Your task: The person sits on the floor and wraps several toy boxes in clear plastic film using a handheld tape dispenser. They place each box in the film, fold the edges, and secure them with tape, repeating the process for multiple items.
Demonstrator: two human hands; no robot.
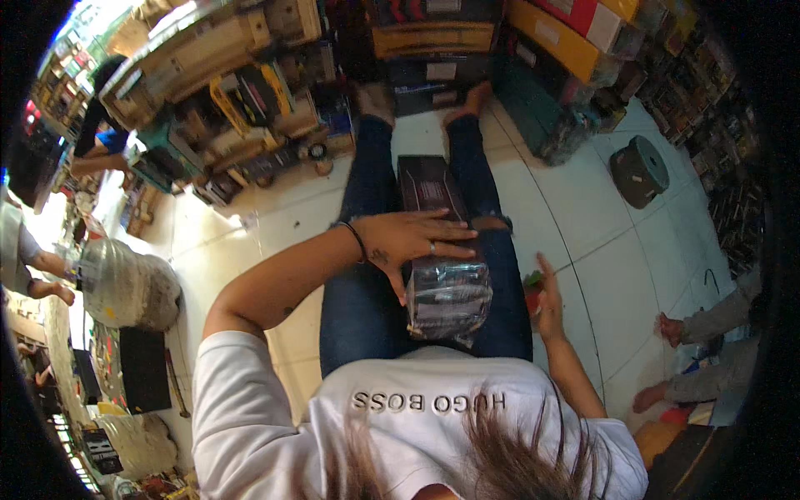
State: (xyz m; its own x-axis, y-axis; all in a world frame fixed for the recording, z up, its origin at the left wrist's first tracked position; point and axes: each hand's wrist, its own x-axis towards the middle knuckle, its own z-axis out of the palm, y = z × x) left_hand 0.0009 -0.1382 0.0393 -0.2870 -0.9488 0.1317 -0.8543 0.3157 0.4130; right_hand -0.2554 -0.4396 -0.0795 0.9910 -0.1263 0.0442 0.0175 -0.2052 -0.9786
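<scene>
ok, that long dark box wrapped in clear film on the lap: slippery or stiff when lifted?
The long dark box keeps straight edges under the flat left hand, so probably stiff. Its film glints and wrinkles near the body, so likely slick. Resting lengthwise along the legs, it might slide or tip sideways.

Dark box (433, 196): long, lies on the lap, frame centre.
Plastic-wrapped package (448, 296): shiny, just below it.
Yellow boxes (554, 37): stacked, upper right.

Pale tiled floor (583, 217) all around from where I'm watching, bright glare at the left of the frame. Packed shelves (208, 75) fill the top, plus a round dark stool (640, 171) upper right.
</scene>
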